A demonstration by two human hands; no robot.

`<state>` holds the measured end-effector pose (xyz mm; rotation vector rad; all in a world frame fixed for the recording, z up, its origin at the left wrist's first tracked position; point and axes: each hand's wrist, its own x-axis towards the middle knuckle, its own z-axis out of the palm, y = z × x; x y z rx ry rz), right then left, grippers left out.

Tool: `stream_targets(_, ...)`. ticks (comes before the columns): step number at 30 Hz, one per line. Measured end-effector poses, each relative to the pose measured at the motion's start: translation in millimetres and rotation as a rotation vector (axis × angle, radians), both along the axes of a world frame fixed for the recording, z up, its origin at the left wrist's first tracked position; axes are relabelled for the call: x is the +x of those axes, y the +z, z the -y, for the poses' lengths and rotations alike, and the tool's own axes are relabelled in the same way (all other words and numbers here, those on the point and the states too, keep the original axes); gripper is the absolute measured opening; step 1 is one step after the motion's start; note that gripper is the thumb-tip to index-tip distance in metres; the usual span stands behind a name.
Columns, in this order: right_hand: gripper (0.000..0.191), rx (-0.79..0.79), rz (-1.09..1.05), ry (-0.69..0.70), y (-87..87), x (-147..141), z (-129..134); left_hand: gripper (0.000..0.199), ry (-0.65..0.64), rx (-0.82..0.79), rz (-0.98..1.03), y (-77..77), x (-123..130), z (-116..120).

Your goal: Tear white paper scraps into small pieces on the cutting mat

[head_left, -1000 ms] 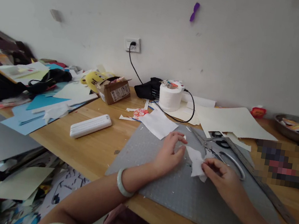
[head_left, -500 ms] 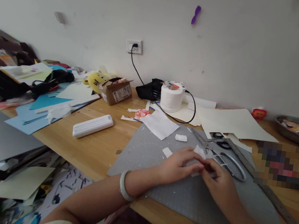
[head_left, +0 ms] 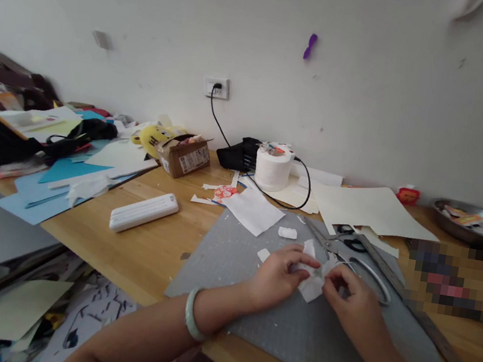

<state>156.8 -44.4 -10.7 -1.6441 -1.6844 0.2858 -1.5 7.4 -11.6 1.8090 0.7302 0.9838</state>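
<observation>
A small thin white tissue piece is spread between my hands above the grey cutting mat. My left hand, with a pale bangle on its wrist, has its thumb and fingers on the tissue's left side. The fingers of my right hand pinch its right edge. Two small folded white pieces lie on the mat, one behind my left hand and one beside it. Scissors lie open just behind the tissue, near a grey-handled tool.
A metal ruler crosses the mat's right side. White sheets, a tissue roll and a cardboard box stand or lie behind. Left are a white case and blue papers; back right, a metal tray.
My hands have moved apart, and the white tissue that was bunched between them is now opened out and more visible. The camera view has shifted slightly.
</observation>
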Motion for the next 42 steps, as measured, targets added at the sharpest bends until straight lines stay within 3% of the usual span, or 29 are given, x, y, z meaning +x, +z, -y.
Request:
stream_targets(4,0.013,-0.006,-0.024,0.006,-1.9,6.3,-2.3,0.029,-0.01,-0.023,-0.001,-1.6,-0.4,-2.1)
stream_targets(11,0.016,-0.01,-0.028,0.103,-8.8,-6.6,0.3,0.032,-0.09,-0.044,0.001,-7.6,2.5,-0.7)
stream_targets(19,0.014,-0.032,0.069,0.075,-5.6,-5.0,-1.3,0.042,-0.138,-0.105,0.034,-6.8,3.8,2.3)
stream_targets(34,0.014,0.068,0.252,-0.032,-11.0,-1.3,-8.7,0.041,-0.081,0.059,-0.055,-7.4,9.4,6.1)
stream_targets(42,0.015,0.105,0.348,-0.062,-9.5,0.7,-10.7,0.041,-0.095,0.137,0.037,-10.3,12.1,5.1)
